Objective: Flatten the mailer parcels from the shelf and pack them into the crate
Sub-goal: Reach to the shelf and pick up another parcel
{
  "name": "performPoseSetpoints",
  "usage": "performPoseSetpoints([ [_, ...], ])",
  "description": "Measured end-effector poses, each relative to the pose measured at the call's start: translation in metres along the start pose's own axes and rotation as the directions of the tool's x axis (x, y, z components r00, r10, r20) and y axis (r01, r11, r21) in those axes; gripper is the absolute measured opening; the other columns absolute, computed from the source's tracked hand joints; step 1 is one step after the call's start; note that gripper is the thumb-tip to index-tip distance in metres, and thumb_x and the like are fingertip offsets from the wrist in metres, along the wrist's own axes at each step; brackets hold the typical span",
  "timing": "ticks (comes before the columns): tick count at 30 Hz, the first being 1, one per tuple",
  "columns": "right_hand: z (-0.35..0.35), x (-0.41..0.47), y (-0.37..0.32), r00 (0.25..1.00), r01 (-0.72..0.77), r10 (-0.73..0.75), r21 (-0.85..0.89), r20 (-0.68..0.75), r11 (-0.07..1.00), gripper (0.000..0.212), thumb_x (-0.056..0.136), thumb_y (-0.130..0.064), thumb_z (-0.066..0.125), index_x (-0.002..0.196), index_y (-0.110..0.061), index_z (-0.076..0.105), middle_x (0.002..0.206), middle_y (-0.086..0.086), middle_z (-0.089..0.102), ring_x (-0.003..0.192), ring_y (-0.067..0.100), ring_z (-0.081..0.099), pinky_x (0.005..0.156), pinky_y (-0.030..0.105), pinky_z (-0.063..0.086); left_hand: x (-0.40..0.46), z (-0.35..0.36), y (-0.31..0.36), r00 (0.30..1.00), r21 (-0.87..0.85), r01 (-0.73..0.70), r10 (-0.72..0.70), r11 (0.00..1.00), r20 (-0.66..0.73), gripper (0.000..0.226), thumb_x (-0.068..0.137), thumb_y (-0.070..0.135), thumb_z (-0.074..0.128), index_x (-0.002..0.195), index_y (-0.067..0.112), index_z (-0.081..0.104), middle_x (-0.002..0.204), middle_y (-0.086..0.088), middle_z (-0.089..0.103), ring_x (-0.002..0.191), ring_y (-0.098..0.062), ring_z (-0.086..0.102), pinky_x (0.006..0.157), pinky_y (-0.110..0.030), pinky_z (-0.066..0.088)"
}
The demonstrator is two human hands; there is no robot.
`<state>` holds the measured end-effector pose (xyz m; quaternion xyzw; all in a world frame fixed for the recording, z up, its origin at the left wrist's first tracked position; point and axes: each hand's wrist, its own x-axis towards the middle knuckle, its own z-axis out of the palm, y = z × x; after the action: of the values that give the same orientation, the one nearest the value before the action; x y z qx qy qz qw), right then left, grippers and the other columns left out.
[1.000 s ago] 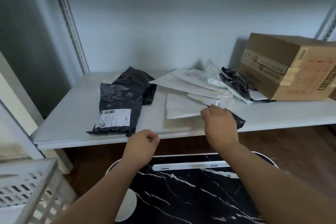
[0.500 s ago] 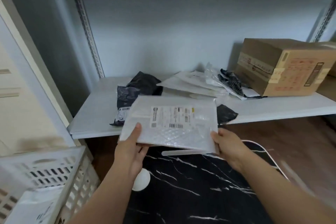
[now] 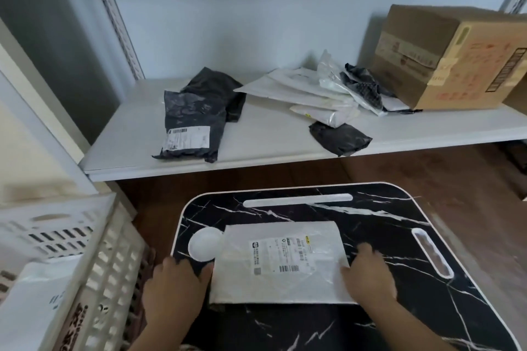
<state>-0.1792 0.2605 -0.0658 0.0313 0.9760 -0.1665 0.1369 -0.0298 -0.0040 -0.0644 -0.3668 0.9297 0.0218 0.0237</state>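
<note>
White bubble mailer [image 3: 281,262] lies flat near the front edge of your black marble tray [image 3: 370,208]. Your left hand [image 3: 174,285] holds its left edge, your right hand [image 3: 369,273] its right. The crate [image 3: 94,251] sits just left.

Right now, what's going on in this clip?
A person is working on a white bubble mailer that lies label-up on a black marble-patterned lap table. The left hand is at its left edge and the right hand at its right edge, both on the mailer, seemingly about to press it flat. On the shelf behind wait black mailers, a heap of white ones and a cardboard box. The white crate stands at the left, with a white parcel already in it.
</note>
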Motion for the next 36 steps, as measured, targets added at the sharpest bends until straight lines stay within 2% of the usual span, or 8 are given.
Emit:
performPoseSetpoints([
  [2,0.005,-0.001,-0.009,0.977,0.101,-0.13,-0.169,-0.169,0.98,0.052,0.096,-0.032,0.044,0.144,-0.019,0.031,0.14,0.006,0.042,0.128,0.023,0.041,0.1,0.037,0.038,0.004,-0.002,0.015,0.989,-0.068,-0.127,0.122,0.99,-0.083,0.062,0.089,0.062,0.039,0.131,0.019,0.053,0.133,-0.006,0.051,0.122,-0.025,0.049,0.096,-0.037,0.044],
  [6,0.03,0.005,-0.03,0.838,0.474,-0.528,-0.295,-0.137,0.83,0.052,0.095,-0.051,0.033,0.141,-0.029,0.043,0.148,0.006,0.041,0.137,0.03,0.037,0.109,0.047,0.025,0.015,0.012,0.058,0.931,-0.016,-0.364,0.364,0.931,0.008,0.076,0.08,0.066,-0.007,0.15,0.038,0.003,0.158,0.001,-0.01,0.147,-0.027,-0.004,0.117,-0.044,0.001],
  [10,0.06,0.008,-0.03,0.779,0.584,-0.626,-0.36,-0.002,0.728,0.054,0.098,-0.057,0.018,0.144,-0.032,0.034,0.153,0.005,0.034,0.143,0.029,0.021,0.106,0.054,0.019,0.008,0.04,0.087,0.91,-0.02,-0.414,0.414,0.91,0.012,0.056,0.096,0.054,0.009,0.138,0.037,0.041,0.15,-0.005,0.038,0.14,-0.035,0.026,0.104,-0.062,0.019],
  [15,0.074,0.014,-0.023,0.759,0.597,-0.651,-0.396,-0.003,0.698,0.056,0.097,-0.061,0.022,0.145,-0.033,0.033,0.154,0.002,0.032,0.143,0.026,0.022,0.106,0.057,0.019,0.006,0.059,0.103,0.904,-0.025,-0.427,0.426,0.904,-0.039,0.051,0.089,0.052,0.036,0.133,0.035,0.052,0.145,-0.005,0.046,0.138,-0.035,0.034,0.102,-0.067,0.021],
  [27,0.074,0.013,-0.026,0.805,0.583,-0.576,-0.363,0.141,0.727,0.055,0.098,-0.058,0.019,0.142,-0.033,0.039,0.152,0.002,0.034,0.143,0.025,0.023,0.106,0.057,0.018,0.006,0.063,0.104,0.907,-0.098,-0.412,0.418,0.906,0.055,0.054,0.085,0.051,0.038,0.132,0.032,0.055,0.141,-0.006,0.05,0.133,-0.034,0.043,0.101,-0.065,0.024],
  [30,0.062,0.012,-0.032,0.804,0.588,-0.577,-0.346,0.144,0.731,0.063,0.093,-0.065,0.002,0.147,-0.041,0.026,0.159,-0.002,0.018,0.146,0.019,0.003,0.111,0.054,0.008,0.012,0.038,0.097,0.951,-0.188,-0.305,0.311,0.934,-0.001,0.055,0.088,0.051,0.038,0.139,0.031,0.045,0.148,-0.004,0.042,0.135,-0.03,0.041,0.108,-0.055,0.03],
  [32,0.053,0.016,-0.037,0.791,0.609,-0.593,-0.28,0.15,0.742,0.076,0.08,-0.072,-0.005,0.15,-0.044,0.005,0.161,-0.007,-0.006,0.146,0.016,-0.011,0.114,0.05,-0.001,0.02,0.019,0.086,0.999,-0.336,-0.049,0.05,0.941,-0.005,0.057,0.093,0.047,0.044,0.145,0.027,0.031,0.151,-0.004,0.031,0.135,-0.025,0.036,0.108,-0.043,0.032],
  [36,0.029,0.01,-0.057,0.793,0.609,-0.579,-0.267,0.19,0.747,0.074,0.089,-0.065,0.035,0.151,-0.037,0.006,0.16,-0.003,-0.008,0.147,0.019,-0.006,0.115,0.048,0.004,0.048,-0.003,0.047,0.866,-0.672,0.486,-0.206,0.559,0.455,0.04,0.085,0.024,0.067,0.12,0.007,0.057,0.121,-0.012,0.058,0.101,-0.026,0.057,0.092,-0.034,0.047],
])
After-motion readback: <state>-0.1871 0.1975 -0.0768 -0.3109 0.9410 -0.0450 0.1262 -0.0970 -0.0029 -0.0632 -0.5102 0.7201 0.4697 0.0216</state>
